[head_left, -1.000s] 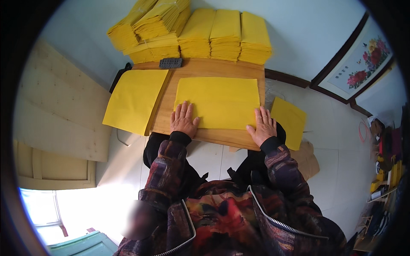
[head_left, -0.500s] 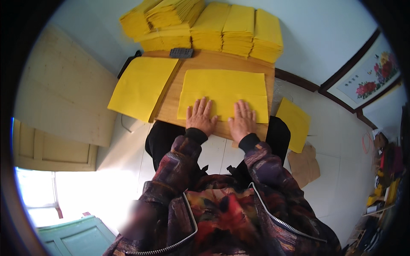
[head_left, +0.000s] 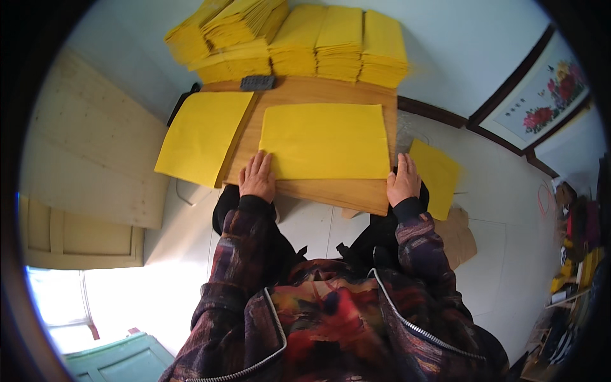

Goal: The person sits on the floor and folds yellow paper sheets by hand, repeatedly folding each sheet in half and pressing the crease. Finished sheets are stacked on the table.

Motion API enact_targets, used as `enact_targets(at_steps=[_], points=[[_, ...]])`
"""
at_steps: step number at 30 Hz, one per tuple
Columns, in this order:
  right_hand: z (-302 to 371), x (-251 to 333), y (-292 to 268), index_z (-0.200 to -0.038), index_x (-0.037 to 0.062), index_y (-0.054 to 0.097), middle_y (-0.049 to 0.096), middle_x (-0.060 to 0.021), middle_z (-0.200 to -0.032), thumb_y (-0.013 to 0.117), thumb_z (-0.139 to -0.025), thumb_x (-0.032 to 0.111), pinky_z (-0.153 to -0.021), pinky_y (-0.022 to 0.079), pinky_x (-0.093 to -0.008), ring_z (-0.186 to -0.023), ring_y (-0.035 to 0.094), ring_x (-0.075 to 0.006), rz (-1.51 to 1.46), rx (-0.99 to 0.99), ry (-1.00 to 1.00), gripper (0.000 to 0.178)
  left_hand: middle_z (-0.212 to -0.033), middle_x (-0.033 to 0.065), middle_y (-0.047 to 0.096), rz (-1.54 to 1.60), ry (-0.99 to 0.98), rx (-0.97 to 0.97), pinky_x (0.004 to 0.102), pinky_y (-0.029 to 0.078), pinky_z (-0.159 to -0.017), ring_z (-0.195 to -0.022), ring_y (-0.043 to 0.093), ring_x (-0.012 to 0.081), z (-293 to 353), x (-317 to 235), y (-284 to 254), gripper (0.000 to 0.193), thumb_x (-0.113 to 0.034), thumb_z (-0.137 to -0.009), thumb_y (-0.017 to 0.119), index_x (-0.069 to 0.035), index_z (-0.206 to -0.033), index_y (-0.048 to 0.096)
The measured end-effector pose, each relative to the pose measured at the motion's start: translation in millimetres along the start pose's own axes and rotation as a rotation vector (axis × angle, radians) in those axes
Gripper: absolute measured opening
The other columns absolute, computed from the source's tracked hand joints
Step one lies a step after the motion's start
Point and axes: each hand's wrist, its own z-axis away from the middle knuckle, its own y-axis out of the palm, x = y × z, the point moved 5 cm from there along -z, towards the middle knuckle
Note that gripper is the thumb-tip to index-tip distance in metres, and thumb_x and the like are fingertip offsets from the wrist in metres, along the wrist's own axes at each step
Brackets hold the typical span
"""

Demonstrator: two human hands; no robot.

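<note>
A large yellow paper sheet lies flat on a small wooden table. My left hand rests palm down on the sheet's near left corner, fingers spread. At the sheet's near right corner my right hand lies flat, at the table's right edge. Neither hand grips anything. Another pile of yellow sheets overhangs the table's left side. A smaller yellow sheet lies to the right, below the table.
Several tall stacks of folded yellow paper line the far edge of the table against the wall. A dark small block sits in front of them. A framed flower picture leans at the right. Brown cardboard lies on the floor.
My hands were close together at the middle of the sheet's near edge half a second ago; they have now slid apart to its near corners.
</note>
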Motion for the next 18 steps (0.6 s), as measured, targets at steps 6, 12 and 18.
enact_targets(at_steps=[6, 12, 18], points=[[39.3, 26.7, -38.4, -0.107, 0.0043, 0.052, 0.059, -0.0173, -0.101, 0.059, -0.083, 0.013, -0.074, 0.047, -0.0445, -0.092, 0.056, -0.0367, -0.353, -0.140, -0.260, 0.027, -0.147, 0.0042, 0.035, -0.011, 0.036, 0.068, 0.0479, 0.021, -0.110, -0.137, 0.028, 0.0240, 14.3, -7.4, -6.6, 0.054, -0.027, -0.088, 0.051, -0.018, -0.140, 0.040], [88.7, 81.2, 15.6, -0.128, 0.0086, 0.045, 0.067, -0.0136, -0.087, 0.057, -0.086, 0.018, -0.067, 0.051, -0.0380, -0.073, 0.066, -0.0301, -0.705, 0.545, -0.319, 0.045, -0.145, 0.0085, 0.036, -0.066, 0.127, 0.087, 0.0508, 0.021, -0.110, -0.136, 0.028, 0.0283, 57.5, -38.6, -15.2, 0.069, -0.041, -0.079, 0.066, -0.020, -0.139, 0.041], [93.0, 93.5, 40.1, -0.138, 0.0058, 0.037, 0.062, -0.0140, -0.109, 0.056, -0.089, 0.010, -0.074, 0.052, -0.0340, -0.097, 0.062, -0.0235, -1.111, 0.618, -0.309, 0.053, -0.118, 0.0045, 0.056, -0.115, 0.358, -0.228, 0.0478, 0.032, -0.100, -0.117, 0.049, 0.0261, 73.0, -52.0, -28.4, 0.037, -0.008, -0.071, 0.060, -0.020, -0.106, 0.066]])
